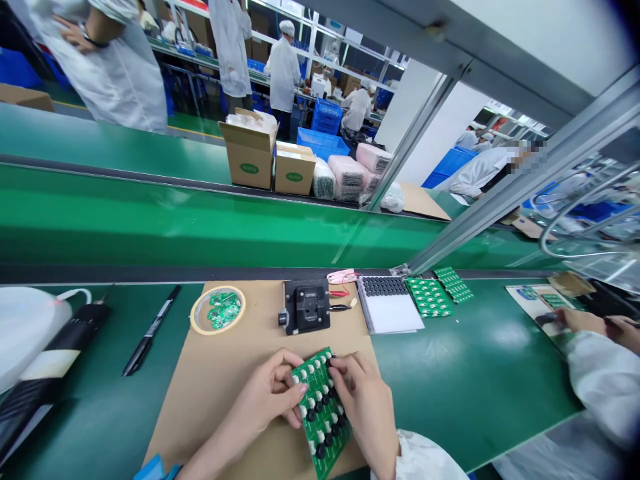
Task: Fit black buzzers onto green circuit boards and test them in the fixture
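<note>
My left hand [280, 390] grips the left edge of a green circuit board panel [316, 383], thumb on top and fingers beneath. The panel is held tilted above a brown cardboard sheet [200, 413]. Rows of small white parts and round black parts [320, 451] sit on it. At its upper right corner my right hand [363, 400] has thumb and forefinger pinched at a small round black part [330, 361]; the fingertips partly hide it. Beyond the hands stands a black test fixture [306, 307] with red and black clip leads [341, 307].
A tape roll [194, 320] encircles small green boards. A marker [151, 331] and a black-wrapped tool [55, 367] lie left. Right of the fixture are a white tray of black parts [393, 307] and more panels [429, 297]. A co-worker's hands [583, 320] work at far right.
</note>
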The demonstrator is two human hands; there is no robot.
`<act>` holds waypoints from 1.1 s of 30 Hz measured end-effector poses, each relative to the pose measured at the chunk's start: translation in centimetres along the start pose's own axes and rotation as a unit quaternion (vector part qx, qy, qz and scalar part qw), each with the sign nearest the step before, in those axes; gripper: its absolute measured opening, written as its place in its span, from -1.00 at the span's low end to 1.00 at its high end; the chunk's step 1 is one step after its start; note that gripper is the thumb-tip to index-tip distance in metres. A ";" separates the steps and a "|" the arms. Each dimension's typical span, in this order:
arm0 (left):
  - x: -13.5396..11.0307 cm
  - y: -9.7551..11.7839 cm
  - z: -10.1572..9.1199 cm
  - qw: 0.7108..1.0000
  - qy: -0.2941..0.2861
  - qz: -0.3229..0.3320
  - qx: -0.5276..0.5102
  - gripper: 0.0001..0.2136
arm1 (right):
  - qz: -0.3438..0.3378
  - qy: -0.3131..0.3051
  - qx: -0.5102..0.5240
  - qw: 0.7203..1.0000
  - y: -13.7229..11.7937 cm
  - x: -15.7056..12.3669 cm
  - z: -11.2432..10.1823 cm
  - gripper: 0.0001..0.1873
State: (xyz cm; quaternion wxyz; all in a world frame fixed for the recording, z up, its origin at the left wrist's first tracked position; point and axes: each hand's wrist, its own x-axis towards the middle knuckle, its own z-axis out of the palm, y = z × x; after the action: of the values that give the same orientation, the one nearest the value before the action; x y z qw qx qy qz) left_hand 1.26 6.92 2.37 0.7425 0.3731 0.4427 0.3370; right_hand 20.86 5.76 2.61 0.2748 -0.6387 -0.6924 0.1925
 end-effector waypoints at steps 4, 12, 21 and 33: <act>0.0 0.4 0.0 1.000 0.019 -0.010 0.000 -0.49 | -0.009 0.077 -0.037 0.996 3.9 4.1 -3.8 -0.62; -0.3 0.9 0.2 0.999 0.039 -0.004 0.011 -0.57 | -0.080 0.126 -0.123 0.981 8.3 11.7 -6.5 -0.52; 0.0 0.3 -0.4 1.000 0.022 -0.005 0.022 -0.61 | -0.133 0.110 -0.164 0.971 7.5 12.8 -4.8 -0.64; 0.1 0.1 -0.4 1.000 0.018 -0.009 -0.007 -0.63 | -0.059 -0.056 0.141 0.987 2.6 2.6 -0.7 -0.78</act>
State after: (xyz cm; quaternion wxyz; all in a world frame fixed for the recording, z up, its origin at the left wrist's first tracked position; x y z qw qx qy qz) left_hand 0.90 7.12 2.32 0.7398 0.3581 0.4569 0.3402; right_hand 23.18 8.59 1.90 0.3337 -0.5397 -0.7092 0.3073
